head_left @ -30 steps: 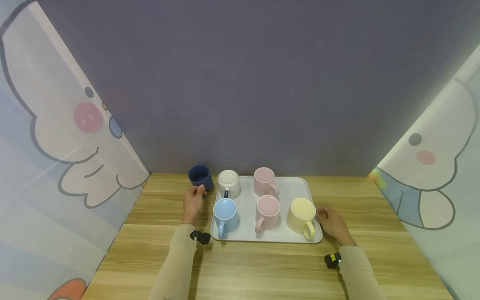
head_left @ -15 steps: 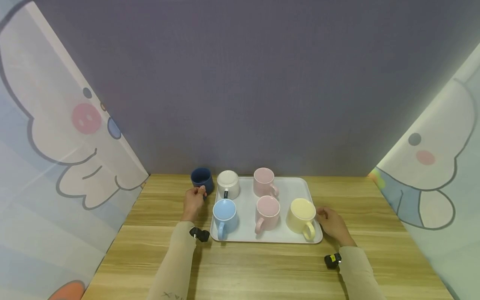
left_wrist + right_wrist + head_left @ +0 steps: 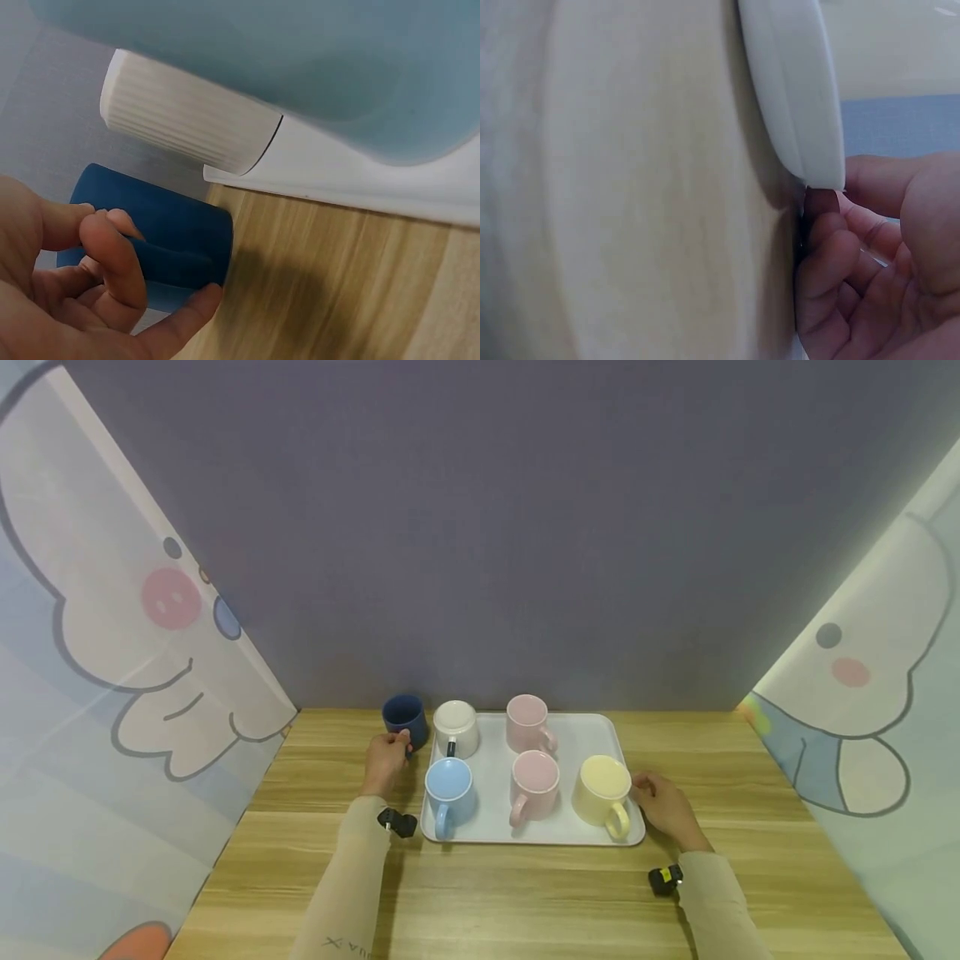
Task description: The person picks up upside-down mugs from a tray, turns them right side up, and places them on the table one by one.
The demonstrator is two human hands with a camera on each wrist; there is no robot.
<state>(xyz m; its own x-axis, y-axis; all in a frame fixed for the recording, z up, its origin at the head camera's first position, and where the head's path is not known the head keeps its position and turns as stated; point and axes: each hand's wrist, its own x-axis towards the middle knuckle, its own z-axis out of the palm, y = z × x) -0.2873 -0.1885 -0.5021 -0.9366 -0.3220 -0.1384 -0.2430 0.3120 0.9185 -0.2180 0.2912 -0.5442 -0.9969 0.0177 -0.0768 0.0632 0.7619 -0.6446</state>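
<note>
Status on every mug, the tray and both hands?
Tray: loaded with five mugs
Dark blue mug: upright, beside tray
White mug: inverted
Light blue mug: inverted
Far pink mug: inverted
Near pink mug: inverted
Yellow mug: inverted
Left hand: holding dark blue mug
Right hand: pinching the tray

Five mugs [image 3: 536, 789] stand on a tray [image 3: 577, 733], with one cup [image 3: 417, 727] left of it.

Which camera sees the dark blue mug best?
The left wrist view: the dark blue mug looks biggest there, though the left hand covers part of it. The head view shows it smaller, but with its open top. The right wrist view doesn't show it.
</note>
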